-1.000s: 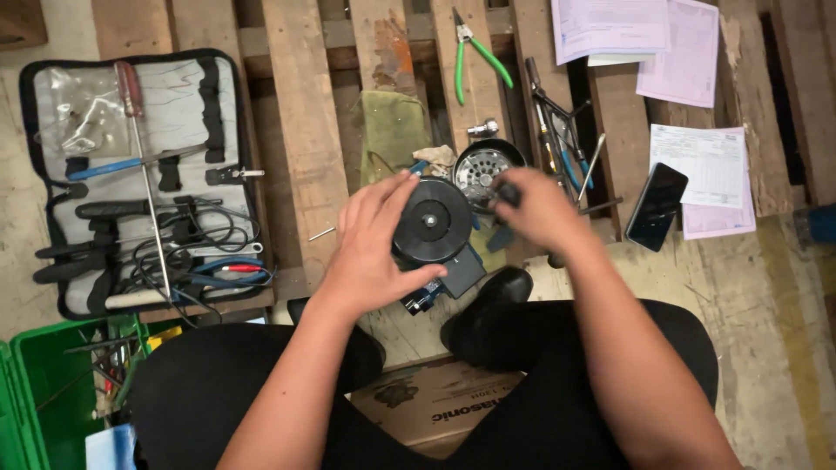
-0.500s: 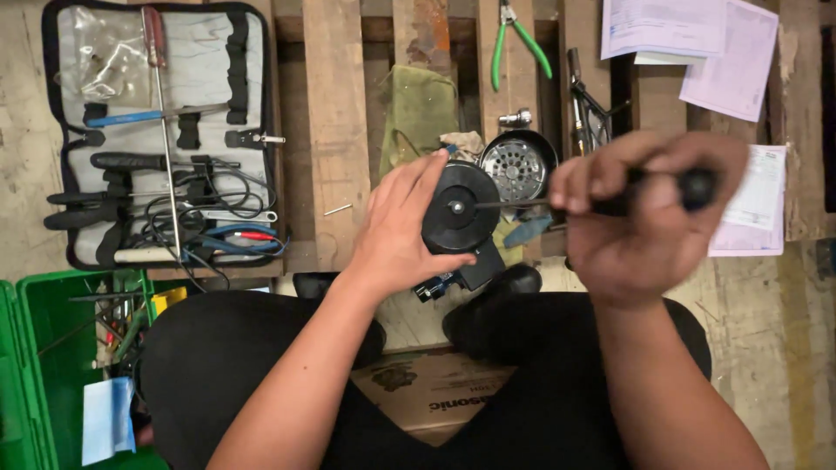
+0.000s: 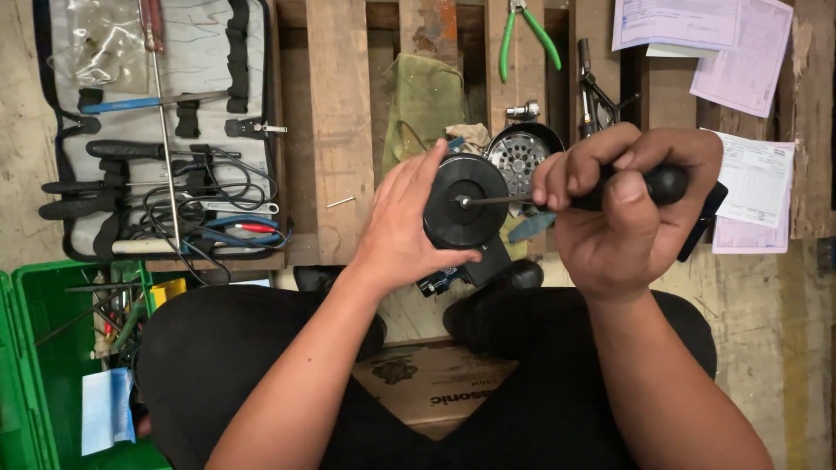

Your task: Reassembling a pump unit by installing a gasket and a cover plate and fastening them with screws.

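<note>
round black disc part (image 3: 464, 202) is cupped in the left hand (image 3: 402, 224), right hand (image 3: 620, 209) fisted round a screwdriver (image 3: 601, 191), tip at its centre screw; looks like unscrewing, needs steady turning

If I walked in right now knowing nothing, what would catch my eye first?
Probably the two hands at the centre: the left hand steadies a round black disc-shaped part, while the right hand grips a black-handled screwdriver with its tip at the disc's middle. Next, the open tool pouch full of tools and wires at upper left, and the green-handled pliers on the wooden pallet at the top.
</note>
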